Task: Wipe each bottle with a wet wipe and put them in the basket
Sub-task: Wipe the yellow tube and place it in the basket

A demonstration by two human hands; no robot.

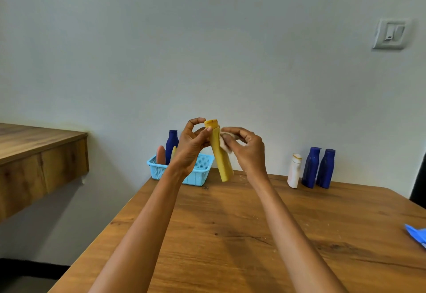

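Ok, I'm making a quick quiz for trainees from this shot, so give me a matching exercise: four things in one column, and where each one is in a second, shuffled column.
Things:
1. yellow bottle
2. wet wipe
3. white bottle
4. pink bottle

Places:
A. standing in the blue basket
B. standing on the table beside two blue bottles
C. held near its cap by the left hand
D. pressed against the yellow bottle by the right hand

Pairs: 1-C, 2-D, 3-B, 4-A

no readable text, labels or numbers
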